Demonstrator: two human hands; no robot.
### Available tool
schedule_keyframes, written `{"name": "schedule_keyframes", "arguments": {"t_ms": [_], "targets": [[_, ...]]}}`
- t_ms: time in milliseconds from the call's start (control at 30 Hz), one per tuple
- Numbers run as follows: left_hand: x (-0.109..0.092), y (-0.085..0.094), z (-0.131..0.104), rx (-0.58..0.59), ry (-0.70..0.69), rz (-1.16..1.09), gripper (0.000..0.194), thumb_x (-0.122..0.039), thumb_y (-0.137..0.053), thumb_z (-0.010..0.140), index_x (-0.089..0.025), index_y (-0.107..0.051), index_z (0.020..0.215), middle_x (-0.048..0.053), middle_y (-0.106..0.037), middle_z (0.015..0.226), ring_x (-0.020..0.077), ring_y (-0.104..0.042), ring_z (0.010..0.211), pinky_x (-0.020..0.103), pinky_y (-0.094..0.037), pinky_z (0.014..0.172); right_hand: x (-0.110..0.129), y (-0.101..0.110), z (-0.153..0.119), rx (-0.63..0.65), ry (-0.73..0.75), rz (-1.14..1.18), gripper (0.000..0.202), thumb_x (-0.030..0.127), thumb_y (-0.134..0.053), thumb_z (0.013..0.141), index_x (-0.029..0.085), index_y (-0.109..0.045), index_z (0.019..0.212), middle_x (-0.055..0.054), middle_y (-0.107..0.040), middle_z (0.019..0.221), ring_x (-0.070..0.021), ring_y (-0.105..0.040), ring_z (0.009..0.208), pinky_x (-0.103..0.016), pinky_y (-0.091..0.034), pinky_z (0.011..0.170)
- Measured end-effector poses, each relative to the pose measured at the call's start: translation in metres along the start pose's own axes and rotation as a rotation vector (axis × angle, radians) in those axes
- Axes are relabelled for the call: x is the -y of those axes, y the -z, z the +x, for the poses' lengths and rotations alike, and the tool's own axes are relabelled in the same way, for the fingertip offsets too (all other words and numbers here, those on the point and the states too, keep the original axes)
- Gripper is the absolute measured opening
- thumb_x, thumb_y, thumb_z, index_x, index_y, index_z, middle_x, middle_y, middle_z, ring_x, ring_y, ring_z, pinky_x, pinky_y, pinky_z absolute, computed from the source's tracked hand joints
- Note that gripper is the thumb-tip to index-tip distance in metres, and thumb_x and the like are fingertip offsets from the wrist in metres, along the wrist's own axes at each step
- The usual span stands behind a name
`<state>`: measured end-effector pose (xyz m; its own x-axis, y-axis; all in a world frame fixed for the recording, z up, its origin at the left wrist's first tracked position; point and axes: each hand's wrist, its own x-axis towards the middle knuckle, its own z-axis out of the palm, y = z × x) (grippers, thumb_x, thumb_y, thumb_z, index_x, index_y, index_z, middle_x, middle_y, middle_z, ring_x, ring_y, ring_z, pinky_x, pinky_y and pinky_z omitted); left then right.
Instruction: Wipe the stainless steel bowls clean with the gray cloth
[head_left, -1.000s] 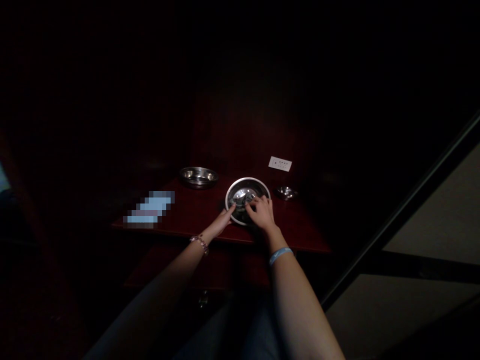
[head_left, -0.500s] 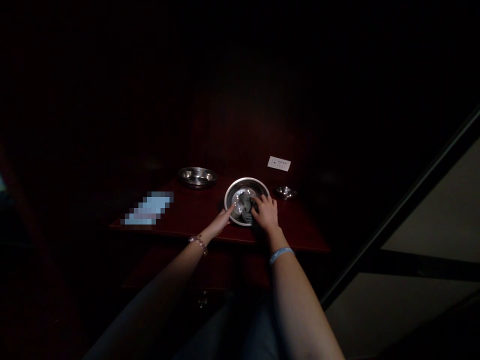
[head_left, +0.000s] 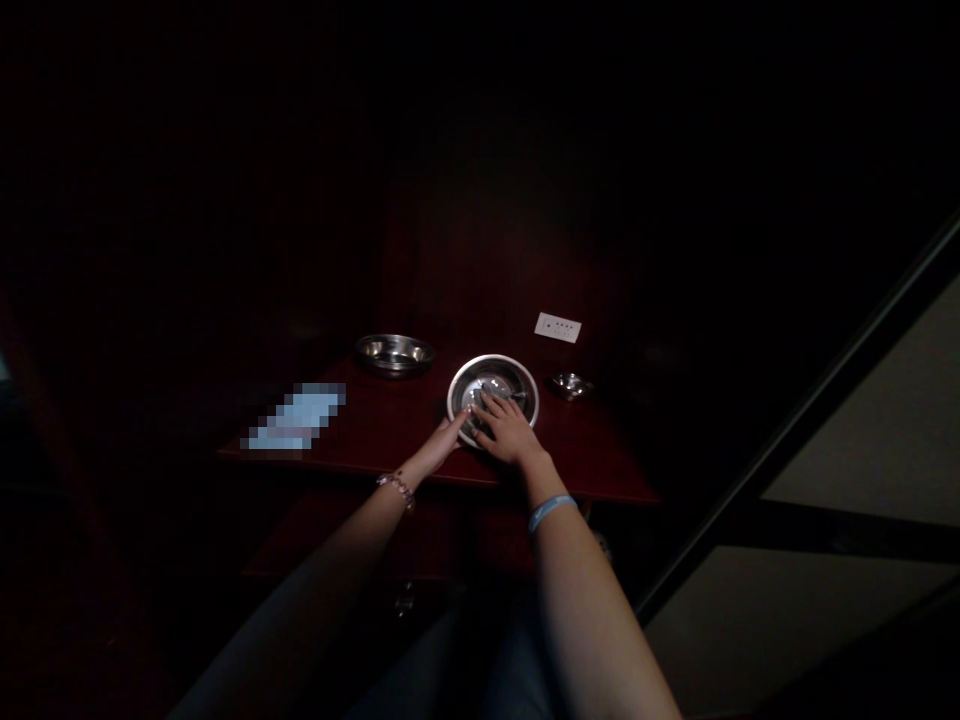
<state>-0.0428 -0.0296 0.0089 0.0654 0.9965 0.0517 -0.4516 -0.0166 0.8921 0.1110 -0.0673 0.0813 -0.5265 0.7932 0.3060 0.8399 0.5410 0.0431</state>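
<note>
A shiny metal bowl (head_left: 493,362) stands on the dark red desk, tilted a little toward me. My left hand (head_left: 441,445) grips its left side, thumb on the rim and the other fingers mostly hidden beneath. Inside the bowl lies a grey cloth (head_left: 489,391), now largely covered by my right hand (head_left: 510,428). The fingers of that hand are stretched out and spread over the cloth, pressing on it against the bowl's inside. A beaded bracelet is on my left wrist and a blue band on my right.
A wide shallow metal dish (head_left: 394,356) rests at the back left of the desk (head_left: 375,440). A small metal bowl (head_left: 571,387) is to the right. A blurred pale-blue flat thing (head_left: 296,418) lies at the left edge. A white socket plate (head_left: 558,327) is on the back wall.
My right hand has moved left and deeper into the bowl, its fingers now spread over the cloth. My left hand and the bowl have hardly moved.
</note>
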Motion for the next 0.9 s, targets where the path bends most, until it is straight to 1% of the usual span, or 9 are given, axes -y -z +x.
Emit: {"name": "schedule_keyframes", "arguments": {"t_ms": [100, 200, 300, 367, 433, 567, 700, 800, 900], "targets": [[0.002, 0.001, 0.001, 0.004, -0.003, 0.008, 0.048, -0.041, -0.065, 0.093, -0.021, -0.059, 0.137, 0.016, -0.062, 0.141, 0.0272, -0.065, 0.122, 0.046, -0.049, 0.107, -0.001, -0.004, -0.001, 0.029, -0.043, 0.003, 0.053, 0.043, -0.051, 0.099, 0.026, -0.048, 0.149, -0.007, -0.03, 0.165, -0.0299, -0.031, 0.15, -0.049, -0.027, 0.121], [0.004, 0.003, 0.003, 0.018, -0.006, 0.011, 0.048, -0.042, -0.065, 0.092, -0.021, -0.059, 0.135, 0.016, -0.062, 0.141, 0.0276, -0.063, 0.125, 0.047, -0.048, 0.109, -0.001, -0.004, -0.001, 0.054, -0.062, -0.005, 0.052, 0.038, -0.052, 0.098, 0.029, -0.048, 0.149, -0.006, -0.026, 0.167, -0.0307, -0.03, 0.151, -0.05, -0.03, 0.119], [0.006, 0.004, 0.005, 0.026, -0.001, 0.008, 0.051, -0.045, -0.069, 0.089, -0.021, -0.06, 0.133, 0.015, -0.065, 0.137, 0.0287, -0.062, 0.126, 0.048, -0.048, 0.109, -0.003, -0.002, 0.0, 0.051, -0.049, -0.048, 0.055, 0.026, -0.057, 0.094, 0.03, -0.049, 0.148, -0.005, -0.027, 0.167, -0.0293, -0.028, 0.152, -0.051, -0.024, 0.122], [0.006, 0.004, 0.005, 0.013, 0.002, 0.003, 0.053, -0.046, -0.071, 0.087, -0.022, -0.061, 0.133, 0.015, -0.066, 0.136, 0.0298, -0.062, 0.127, 0.049, -0.048, 0.108, -0.004, -0.001, 0.0, 0.028, -0.054, -0.088, 0.056, 0.018, -0.055, 0.093, 0.031, -0.05, 0.147, -0.004, -0.03, 0.165, -0.0276, -0.027, 0.152, -0.053, -0.017, 0.125], [0.006, 0.003, 0.006, 0.0, 0.002, -0.01, 0.054, -0.045, -0.072, 0.086, -0.022, -0.061, 0.133, 0.015, -0.067, 0.135, 0.0304, -0.062, 0.127, 0.049, -0.049, 0.107, -0.006, -0.001, 0.0, -0.011, -0.063, -0.116, 0.055, 0.012, -0.052, 0.093, 0.03, -0.052, 0.146, -0.004, -0.035, 0.163, -0.0255, -0.027, 0.153, -0.054, -0.012, 0.126], [0.005, 0.002, 0.004, 0.008, -0.007, -0.05, 0.055, -0.043, -0.074, 0.084, -0.02, -0.063, 0.132, 0.016, -0.068, 0.133, 0.031, -0.063, 0.125, 0.048, -0.05, 0.106, -0.01, 0.0, -0.001, -0.126, -0.044, -0.139, 0.053, 0.01, -0.05, 0.093, 0.024, -0.054, 0.143, -0.007, -0.042, 0.159, -0.0239, -0.025, 0.154, -0.054, -0.011, 0.126], [0.003, 0.001, 0.001, 0.002, -0.018, -0.067, 0.053, -0.041, -0.075, 0.085, -0.02, -0.064, 0.131, 0.016, -0.068, 0.134, 0.031, -0.061, 0.128, 0.047, -0.048, 0.108, -0.013, 0.006, 0.0, -0.235, 0.007, -0.15, 0.053, 0.01, -0.047, 0.094, 0.02, -0.051, 0.146, -0.008, -0.038, 0.161, -0.0243, -0.02, 0.155, -0.054, -0.011, 0.126], [0.001, -0.001, -0.002, -0.01, -0.003, -0.029, 0.048, -0.04, -0.07, 0.089, -0.021, -0.063, 0.133, 0.015, -0.066, 0.136, 0.0297, -0.06, 0.129, 0.046, -0.047, 0.109, -0.014, 0.007, 0.002, -0.261, -0.001, -0.162, 0.054, 0.011, -0.044, 0.094, 0.018, -0.05, 0.147, -0.009, -0.037, 0.162, -0.0249, -0.017, 0.156, -0.053, -0.009, 0.126], [-0.001, -0.003, -0.004, -0.026, 0.014, -0.002, 0.048, -0.039, -0.067, 0.091, -0.021, -0.061, 0.135, 0.015, -0.067, 0.135, 0.0289, -0.063, 0.125, 0.045, -0.048, 0.108, -0.015, 0.004, 0.003, -0.237, -0.084, -0.177, 0.052, 0.012, -0.044, 0.095, 0.018, -0.052, 0.146, -0.01, -0.04, 0.16, -0.0253, -0.019, 0.155, -0.052, -0.008, 0.126]]}}
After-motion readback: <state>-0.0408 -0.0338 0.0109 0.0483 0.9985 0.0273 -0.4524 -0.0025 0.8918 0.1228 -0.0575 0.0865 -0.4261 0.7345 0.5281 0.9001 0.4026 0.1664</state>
